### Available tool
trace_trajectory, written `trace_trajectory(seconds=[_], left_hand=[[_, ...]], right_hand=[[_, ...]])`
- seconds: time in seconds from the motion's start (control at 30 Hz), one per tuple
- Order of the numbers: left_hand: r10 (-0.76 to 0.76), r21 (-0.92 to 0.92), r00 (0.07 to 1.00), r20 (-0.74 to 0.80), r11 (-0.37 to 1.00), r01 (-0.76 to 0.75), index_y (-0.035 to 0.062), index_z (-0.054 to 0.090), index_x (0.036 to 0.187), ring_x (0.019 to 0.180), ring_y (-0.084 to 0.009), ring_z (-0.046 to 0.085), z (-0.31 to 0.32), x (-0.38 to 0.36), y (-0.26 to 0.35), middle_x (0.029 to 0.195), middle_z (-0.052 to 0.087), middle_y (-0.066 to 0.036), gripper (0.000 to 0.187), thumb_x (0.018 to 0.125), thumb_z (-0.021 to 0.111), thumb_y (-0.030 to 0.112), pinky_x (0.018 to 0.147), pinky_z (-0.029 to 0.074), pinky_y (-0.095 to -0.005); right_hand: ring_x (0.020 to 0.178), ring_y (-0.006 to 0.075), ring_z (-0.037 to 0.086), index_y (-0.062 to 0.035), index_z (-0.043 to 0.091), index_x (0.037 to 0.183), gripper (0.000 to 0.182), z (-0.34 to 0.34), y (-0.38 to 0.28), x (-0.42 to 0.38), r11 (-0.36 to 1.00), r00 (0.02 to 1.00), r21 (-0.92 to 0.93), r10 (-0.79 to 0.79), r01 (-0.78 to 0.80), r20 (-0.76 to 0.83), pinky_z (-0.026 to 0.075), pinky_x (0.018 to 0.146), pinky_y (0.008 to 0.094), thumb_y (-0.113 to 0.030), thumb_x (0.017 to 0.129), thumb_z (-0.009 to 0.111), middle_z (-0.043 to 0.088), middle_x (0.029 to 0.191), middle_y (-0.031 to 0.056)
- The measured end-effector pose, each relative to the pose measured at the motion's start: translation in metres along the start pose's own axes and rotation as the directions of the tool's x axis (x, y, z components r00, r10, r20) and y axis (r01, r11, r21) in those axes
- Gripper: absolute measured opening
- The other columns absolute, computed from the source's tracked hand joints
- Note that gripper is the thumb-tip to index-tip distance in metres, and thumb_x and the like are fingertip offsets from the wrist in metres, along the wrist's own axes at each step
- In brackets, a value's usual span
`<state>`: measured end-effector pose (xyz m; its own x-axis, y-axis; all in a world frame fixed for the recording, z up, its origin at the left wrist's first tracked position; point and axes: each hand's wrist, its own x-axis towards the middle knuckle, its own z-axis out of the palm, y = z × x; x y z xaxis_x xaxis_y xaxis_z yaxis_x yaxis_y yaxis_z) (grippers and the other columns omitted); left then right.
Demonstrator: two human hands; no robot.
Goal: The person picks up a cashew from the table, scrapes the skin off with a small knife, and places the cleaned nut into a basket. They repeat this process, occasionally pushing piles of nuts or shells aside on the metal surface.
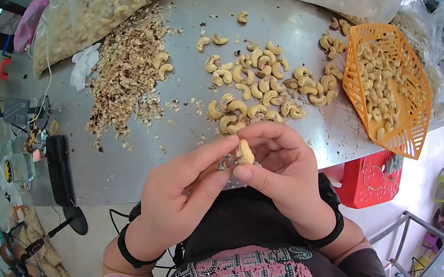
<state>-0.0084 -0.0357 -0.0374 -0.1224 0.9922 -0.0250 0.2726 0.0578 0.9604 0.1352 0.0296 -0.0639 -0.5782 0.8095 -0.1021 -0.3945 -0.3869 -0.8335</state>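
Note:
A pale cashew nut [245, 153] is pinched between my hands, just off the table's near edge. My right hand [287, 170] grips it with thumb and curled fingers. From the other side, the fingertips of my left hand [186, 184] close in against the nut; a small greyish spot by the left thumb is too small to name. Right beyond my hands lies a loose pile of whole cashews [264, 81], some with brown skin patches. To its left spreads a heap of broken bits and skins [128, 70], with a few whole cashews at its right side.
An orange plastic basket [419, 133] of cashews stands at the right on the metal table [190, 10]. Large clear bags of cashews [100, 6] line the back and left. A black elongated case [61, 170] lies at the left edge. A red stool [370, 181] stands below the right side.

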Motion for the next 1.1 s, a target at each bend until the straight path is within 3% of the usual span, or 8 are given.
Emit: trace_trajectory(seconds=[0.57, 0.73, 0.9, 1.1], left_hand=[[0.054, 0.045, 0.996, 0.07, 0.997, -0.057, 0.0053, 0.053, 0.109, 0.062, -0.0155, 0.057, -0.002, -0.004, 0.008, 0.089, 0.061, -0.01, 0.037, 0.073, 0.057, 0.002, 0.056, 0.044, -0.0236], [0.08, 0.068, 0.993, 0.083, 0.994, -0.086, 0.0052, 0.053, 0.109, 0.061, -0.0178, 0.057, -0.002, -0.005, 0.008, 0.088, 0.061, -0.01, 0.037, 0.072, 0.058, 0.002, 0.056, 0.045, -0.0244], [0.333, 0.294, 0.938, 0.092, 0.892, -0.345, 0.0052, 0.056, 0.105, 0.063, -0.0216, 0.058, -0.001, -0.002, 0.008, 0.085, 0.061, -0.011, 0.036, 0.07, 0.058, -0.002, 0.056, 0.045, -0.026], [0.423, 0.387, 0.906, 0.013, 0.834, -0.394, 0.0045, 0.057, 0.102, 0.066, -0.0226, 0.059, 0.005, -0.001, 0.003, 0.084, 0.061, -0.012, 0.032, 0.071, 0.057, -0.003, 0.058, 0.046, -0.0254]], right_hand=[[0.084, 0.0115, 0.051, 0.0003, 0.049, 0.098, 0.033, -0.001, -0.002, -0.006, 0.998, 0.998, -0.019, -0.062, 0.062, 0.029, 0.043, 0.076, 0.0262, -0.002, 0.07, 0.066, 0.052, 0.092, 0.0054], [0.084, 0.0116, 0.052, 0.0011, 0.05, 0.096, 0.034, 0.0, -0.002, -0.007, 0.987, 0.989, -0.066, -0.149, 0.15, 0.019, 0.042, 0.077, 0.0265, -0.002, 0.067, 0.068, 0.053, 0.09, 0.0058], [0.085, 0.012, 0.052, 0.0014, 0.051, 0.096, 0.034, 0.001, 0.002, -0.01, 0.977, 0.982, -0.105, -0.188, 0.186, -0.004, 0.041, 0.079, 0.0266, -0.002, 0.067, 0.068, 0.054, 0.091, 0.0062], [0.087, 0.0124, 0.052, 0.0014, 0.051, 0.097, 0.034, 0.003, 0.0, -0.011, 0.963, 0.976, -0.163, -0.217, 0.215, 0.005, 0.041, 0.08, 0.0269, -0.003, 0.067, 0.068, 0.053, 0.091, 0.0062]])
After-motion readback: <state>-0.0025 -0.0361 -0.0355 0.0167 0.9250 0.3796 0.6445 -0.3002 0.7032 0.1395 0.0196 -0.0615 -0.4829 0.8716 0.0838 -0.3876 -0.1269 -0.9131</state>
